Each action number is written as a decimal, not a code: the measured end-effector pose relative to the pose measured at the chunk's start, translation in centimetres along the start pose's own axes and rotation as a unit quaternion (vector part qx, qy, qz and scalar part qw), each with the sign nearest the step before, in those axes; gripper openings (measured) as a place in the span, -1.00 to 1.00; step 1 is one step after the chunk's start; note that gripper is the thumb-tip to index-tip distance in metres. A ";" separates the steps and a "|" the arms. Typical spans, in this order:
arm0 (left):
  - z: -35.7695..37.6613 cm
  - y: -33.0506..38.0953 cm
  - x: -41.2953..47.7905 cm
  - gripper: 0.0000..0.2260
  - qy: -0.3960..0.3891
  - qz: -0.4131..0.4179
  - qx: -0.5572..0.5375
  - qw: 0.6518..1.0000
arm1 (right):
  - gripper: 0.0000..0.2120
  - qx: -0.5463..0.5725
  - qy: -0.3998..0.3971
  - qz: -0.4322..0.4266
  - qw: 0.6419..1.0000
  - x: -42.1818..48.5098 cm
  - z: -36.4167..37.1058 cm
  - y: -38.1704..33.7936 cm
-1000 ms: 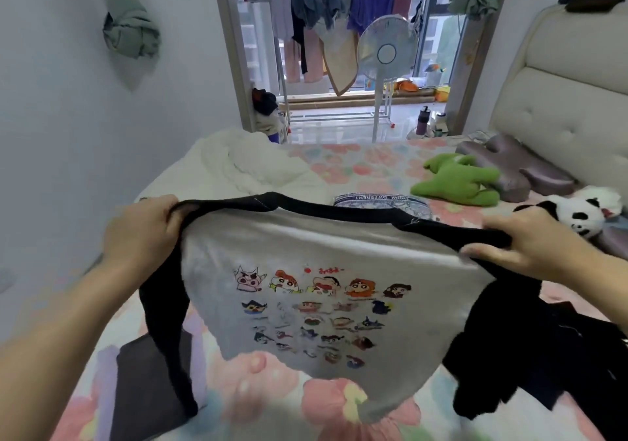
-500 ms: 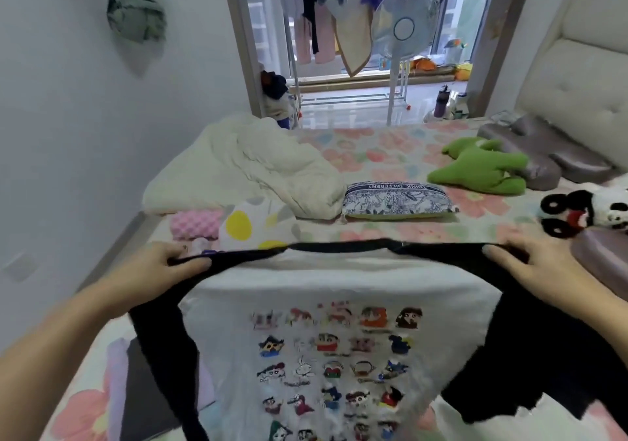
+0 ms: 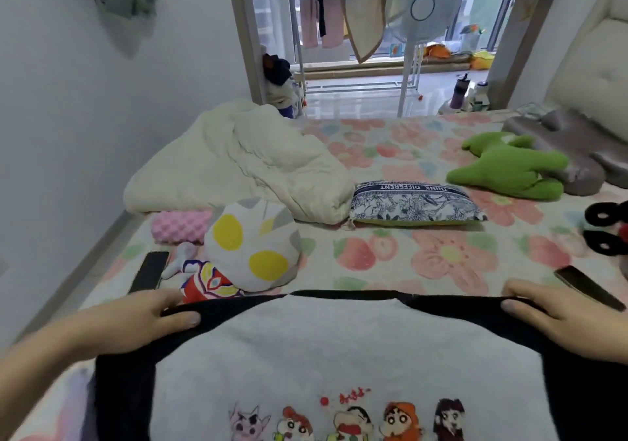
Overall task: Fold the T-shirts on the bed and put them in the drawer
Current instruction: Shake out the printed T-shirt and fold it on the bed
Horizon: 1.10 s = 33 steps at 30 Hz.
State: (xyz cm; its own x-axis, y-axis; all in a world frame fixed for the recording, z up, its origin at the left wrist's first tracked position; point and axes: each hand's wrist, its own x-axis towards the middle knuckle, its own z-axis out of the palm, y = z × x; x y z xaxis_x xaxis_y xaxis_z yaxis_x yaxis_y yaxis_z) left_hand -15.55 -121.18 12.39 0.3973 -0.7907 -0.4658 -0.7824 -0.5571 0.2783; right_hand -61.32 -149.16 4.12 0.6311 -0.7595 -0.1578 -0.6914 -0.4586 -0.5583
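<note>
Left hand [image 3: 136, 325] and right hand [image 3: 564, 318] each pinch a black shoulder of the grey T-shirt [image 3: 339, 355]. Shirt lies print-up on the bed [image 3: 390, 260].

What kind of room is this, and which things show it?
Most likely a bedroom in a home. A bed with a flower-patterned sheet fills the view, a crumpled cream quilt and a green plush toy lie on it, and a padded beige headboard stands at the right.

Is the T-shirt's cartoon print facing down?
No, the cartoon print faces up on the grey T-shirt, whose shoulders the left hand and right hand grip.
</note>
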 end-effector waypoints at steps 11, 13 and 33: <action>33.8 -1.9 14.2 -0.46 0.135 -0.092 0.015 0.986 | -0.54 -0.125 0.082 0.139 0.979 5.4 29.0 4.0; 38.7 -1.8 11.9 -0.42 0.066 -0.101 0.025 0.992 | -0.51 -0.144 0.044 0.099 0.984 1.8 33.2 4.3; 44.6 -4.7 3.0 -0.27 0.194 -0.330 -0.229 0.895 | -0.43 0.022 0.043 0.414 0.909 -11.3 37.3 6.5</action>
State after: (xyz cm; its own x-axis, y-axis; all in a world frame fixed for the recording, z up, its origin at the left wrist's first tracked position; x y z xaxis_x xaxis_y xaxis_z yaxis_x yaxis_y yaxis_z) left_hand -32.10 -109.63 -27.82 0.9067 -0.2299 -0.3536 -0.0723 -0.9107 0.4067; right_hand -59.82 -126.35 -28.12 -0.1306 -0.8703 -0.4749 -0.9009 0.3041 -0.3096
